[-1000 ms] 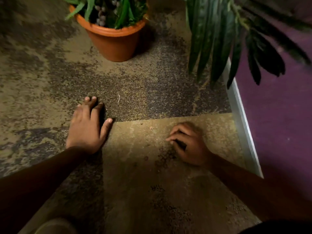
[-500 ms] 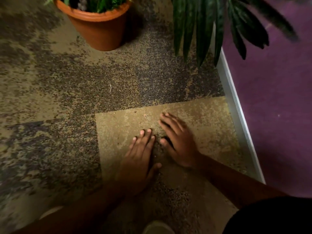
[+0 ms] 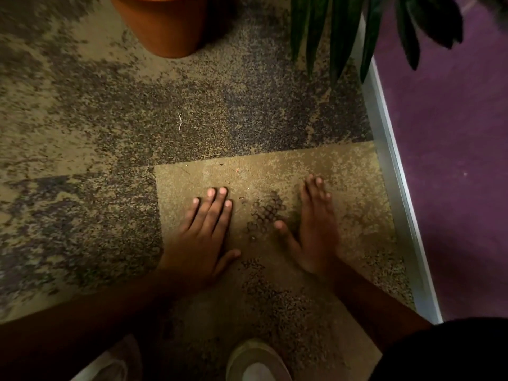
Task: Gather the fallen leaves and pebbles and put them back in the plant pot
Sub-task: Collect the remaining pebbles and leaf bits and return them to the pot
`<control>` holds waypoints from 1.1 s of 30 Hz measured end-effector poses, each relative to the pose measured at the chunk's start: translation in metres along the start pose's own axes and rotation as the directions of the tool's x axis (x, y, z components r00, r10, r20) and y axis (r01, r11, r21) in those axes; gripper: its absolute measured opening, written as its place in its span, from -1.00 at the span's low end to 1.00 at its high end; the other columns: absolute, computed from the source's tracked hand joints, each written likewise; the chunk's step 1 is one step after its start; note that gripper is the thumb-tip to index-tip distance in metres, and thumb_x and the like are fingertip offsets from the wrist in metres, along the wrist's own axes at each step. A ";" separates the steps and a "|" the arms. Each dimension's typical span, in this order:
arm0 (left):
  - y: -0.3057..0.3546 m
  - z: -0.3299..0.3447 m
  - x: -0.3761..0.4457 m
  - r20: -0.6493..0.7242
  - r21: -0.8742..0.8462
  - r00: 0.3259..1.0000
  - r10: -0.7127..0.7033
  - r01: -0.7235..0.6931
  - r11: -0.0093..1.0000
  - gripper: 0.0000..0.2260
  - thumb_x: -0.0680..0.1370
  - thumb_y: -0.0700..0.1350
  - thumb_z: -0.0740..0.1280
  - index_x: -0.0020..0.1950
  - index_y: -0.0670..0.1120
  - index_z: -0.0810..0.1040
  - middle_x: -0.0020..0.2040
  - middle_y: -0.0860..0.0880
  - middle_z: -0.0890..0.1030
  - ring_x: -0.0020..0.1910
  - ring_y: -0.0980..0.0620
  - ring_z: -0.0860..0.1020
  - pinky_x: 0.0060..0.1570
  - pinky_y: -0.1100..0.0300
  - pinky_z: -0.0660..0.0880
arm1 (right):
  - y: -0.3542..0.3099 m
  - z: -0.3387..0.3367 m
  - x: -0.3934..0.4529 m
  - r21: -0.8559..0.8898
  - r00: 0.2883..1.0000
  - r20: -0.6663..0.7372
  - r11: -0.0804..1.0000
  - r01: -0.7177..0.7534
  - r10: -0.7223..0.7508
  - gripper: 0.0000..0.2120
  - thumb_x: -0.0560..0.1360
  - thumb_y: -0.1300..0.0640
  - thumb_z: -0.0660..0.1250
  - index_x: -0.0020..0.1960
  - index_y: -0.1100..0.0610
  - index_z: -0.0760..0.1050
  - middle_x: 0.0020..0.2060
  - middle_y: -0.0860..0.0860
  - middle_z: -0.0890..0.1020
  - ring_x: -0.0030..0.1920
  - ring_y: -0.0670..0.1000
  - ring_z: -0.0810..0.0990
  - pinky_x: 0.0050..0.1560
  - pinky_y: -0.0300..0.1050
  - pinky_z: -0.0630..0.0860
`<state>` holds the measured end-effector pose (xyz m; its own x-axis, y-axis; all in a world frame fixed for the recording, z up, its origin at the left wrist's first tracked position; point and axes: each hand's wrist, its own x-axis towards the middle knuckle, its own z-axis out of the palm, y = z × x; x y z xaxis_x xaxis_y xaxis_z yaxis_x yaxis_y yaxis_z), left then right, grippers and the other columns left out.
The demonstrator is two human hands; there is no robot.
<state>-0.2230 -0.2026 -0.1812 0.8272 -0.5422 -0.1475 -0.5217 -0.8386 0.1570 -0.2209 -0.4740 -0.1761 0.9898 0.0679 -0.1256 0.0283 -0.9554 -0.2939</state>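
Observation:
A small heap of dark round pebbles lies on the tan carpet tile between my hands. My left hand rests flat on the carpet just left of the heap, fingers together, holding nothing. My right hand stands on its edge just right of the heap, fingers straight, thumb pointing toward the pebbles. The orange plant pot stands at the top, well beyond the hands; only its lower wall shows. No fallen leaf is clearly visible.
Long dark green leaves of a second plant hang over the top right. A pale baseboard strip runs along the right, with a purple surface beyond it. My shoes are at the bottom edge.
Both hands came from far apart to the middle of the tan tile, then drew apart a little, leaving the pebble heap exposed between them. The view tilted down, so the pot slid up.

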 end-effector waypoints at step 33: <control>-0.016 -0.013 0.005 0.057 -0.052 0.991 0.122 -0.120 0.991 -0.19 0.63 0.36 0.07 0.66 -0.18 0.05 0.68 -0.11 -0.03 0.67 -0.08 -0.06 0.59 -0.14 0.08 | -0.004 -0.007 0.069 -0.184 0.691 -0.063 0.689 0.701 -0.720 -0.74 0.63 -0.07 0.30 -0.09 0.08 0.57 -0.11 0.07 0.60 -0.14 0.12 0.57 -0.17 -0.01 0.49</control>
<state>-0.2075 -0.1911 -0.1718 0.7440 -0.6429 -0.1822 -0.6053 -0.7639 0.2238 -0.1512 -0.4680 -0.1770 0.6720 0.7172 0.1845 0.7395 -0.6632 -0.1158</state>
